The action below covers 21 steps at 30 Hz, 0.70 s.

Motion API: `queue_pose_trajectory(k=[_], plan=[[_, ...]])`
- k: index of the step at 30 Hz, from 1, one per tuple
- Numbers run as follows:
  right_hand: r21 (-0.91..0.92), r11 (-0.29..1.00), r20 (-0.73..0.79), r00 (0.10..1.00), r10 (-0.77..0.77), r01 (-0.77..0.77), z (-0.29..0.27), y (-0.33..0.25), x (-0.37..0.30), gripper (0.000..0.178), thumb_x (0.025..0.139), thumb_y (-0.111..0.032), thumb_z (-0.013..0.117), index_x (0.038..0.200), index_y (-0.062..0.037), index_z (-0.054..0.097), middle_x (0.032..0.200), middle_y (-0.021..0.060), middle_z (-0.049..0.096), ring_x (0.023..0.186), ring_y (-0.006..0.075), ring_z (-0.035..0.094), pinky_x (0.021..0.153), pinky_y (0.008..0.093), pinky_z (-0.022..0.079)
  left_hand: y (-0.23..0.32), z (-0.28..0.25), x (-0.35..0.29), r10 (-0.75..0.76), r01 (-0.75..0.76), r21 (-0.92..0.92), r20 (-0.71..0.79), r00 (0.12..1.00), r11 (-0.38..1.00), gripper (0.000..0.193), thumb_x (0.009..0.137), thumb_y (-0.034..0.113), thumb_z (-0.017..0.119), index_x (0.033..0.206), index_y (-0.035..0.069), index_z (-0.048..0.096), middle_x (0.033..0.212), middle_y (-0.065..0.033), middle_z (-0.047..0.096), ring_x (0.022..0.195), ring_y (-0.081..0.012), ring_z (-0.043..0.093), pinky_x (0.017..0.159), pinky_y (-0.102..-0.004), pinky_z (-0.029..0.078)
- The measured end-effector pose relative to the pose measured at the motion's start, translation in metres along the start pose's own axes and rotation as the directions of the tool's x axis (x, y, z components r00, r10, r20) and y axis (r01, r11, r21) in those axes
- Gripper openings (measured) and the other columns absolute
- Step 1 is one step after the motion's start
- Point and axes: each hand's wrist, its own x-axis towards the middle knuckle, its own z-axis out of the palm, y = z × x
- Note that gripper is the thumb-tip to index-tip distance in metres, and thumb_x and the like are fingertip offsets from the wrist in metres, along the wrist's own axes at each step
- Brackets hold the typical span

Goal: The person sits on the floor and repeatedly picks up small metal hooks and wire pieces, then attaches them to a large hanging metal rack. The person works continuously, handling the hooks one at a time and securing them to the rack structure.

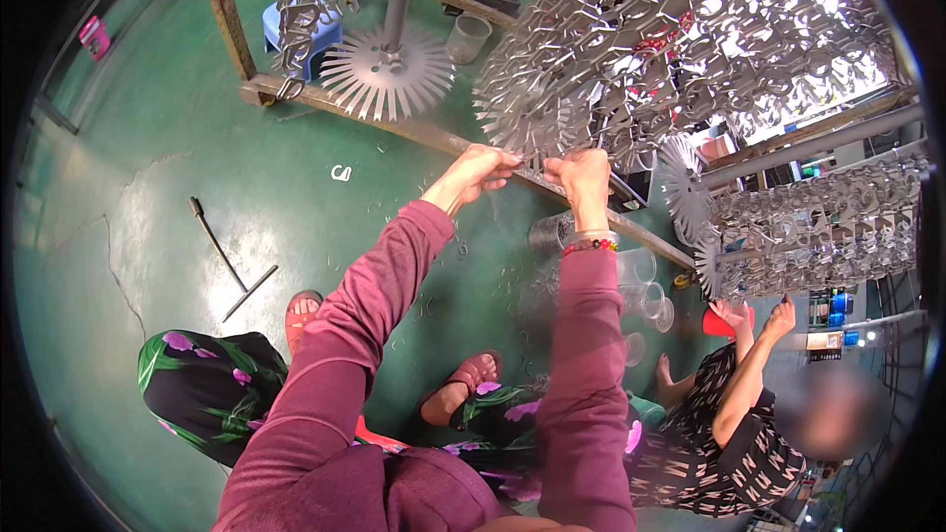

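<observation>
Both my arms reach forward to the lower end of a large rack of silvery bent metal pieces (pixel 680 49). My left hand (pixel 480 175) is closed in a pinch just beneath the slotted metal disc (pixel 537 123) at the rack's bottom. Close by on its right, my right hand (pixel 583 177) is also closed, its knuckles upward and its fingertips turned toward the disc. Whatever either hand pinches is too small or hidden to name. A wooden beam (pixel 448 141) passes just behind the hands.
Another slotted disc on a pole (pixel 384 79) stands at the back left, near a blue stool (pixel 323 34). A T-shaped metal rod (pixel 227 251) lies on the green floor. Clear plastic cups (pixel 639 266) sit right of my arm. A co-worker (pixel 739 424) handles another rack (pixel 818 236).
</observation>
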Motion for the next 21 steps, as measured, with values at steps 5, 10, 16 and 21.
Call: queue_pose_trajectory(k=[5, 10, 16, 21], plan=[[-0.024, 0.999, -0.012, 0.999, 0.041, -0.041, 0.0, -0.004, -0.001, 0.015, 0.066, 0.004, 0.072, 0.066, 0.0123, 0.059, 0.067, 0.0129, 0.062, 0.057, 0.0165, 0.063, 0.047, 0.0272, 0.055, 0.006, 0.007, 0.002, -0.05, 0.049, -0.023, -0.025, 0.998, 0.999, 0.013, 0.082, 0.015, 0.066, 0.092, 0.006, 0.067, 0.086, -0.0007, 0.066, 0.077, -0.0095, 0.06, 0.068, -0.0207, 0.046], [0.035, 0.999, -0.005, 1.0, 0.031, -0.031, 0.003, 0.009, 0.002, 0.018, 0.065, 0.002, 0.073, 0.068, 0.0134, 0.059, 0.067, 0.0144, 0.063, 0.057, 0.0183, 0.064, 0.047, 0.0285, 0.054, -0.001, 0.012, 0.0, -0.027, 0.027, -0.085, 0.006, 1.0, 0.996, 0.011, 0.083, 0.011, 0.063, 0.089, 0.003, 0.065, 0.084, -0.0035, 0.065, 0.075, -0.0103, 0.06, 0.067, -0.0221, 0.048], [-0.094, 0.995, -0.056, 0.998, 0.035, -0.04, 0.002, 0.014, -0.001, 0.021, 0.063, -0.001, 0.075, 0.069, 0.013, 0.061, 0.066, 0.0187, 0.064, 0.057, 0.0232, 0.066, 0.051, 0.0323, 0.052, -0.011, 0.014, -0.007, 0.01, 0.001, -0.203, 0.054, 0.998, 0.979, 0.01, 0.083, 0.006, 0.061, 0.089, -0.001, 0.063, 0.083, -0.0068, 0.064, 0.074, -0.0135, 0.061, 0.068, -0.0244, 0.05], [-0.084, 0.995, -0.085, 0.995, 0.049, -0.056, 0.001, 0.014, -0.005, 0.02, 0.062, 0.001, 0.075, 0.069, 0.0131, 0.061, 0.065, 0.0186, 0.064, 0.057, 0.0223, 0.066, 0.051, 0.0322, 0.052, -0.014, 0.02, -0.006, -0.03, 0.042, -0.229, 0.055, 0.998, 0.972, 0.01, 0.082, 0.003, 0.06, 0.089, -0.004, 0.062, 0.083, -0.0093, 0.064, 0.073, -0.0159, 0.062, 0.07, -0.0273, 0.052]])
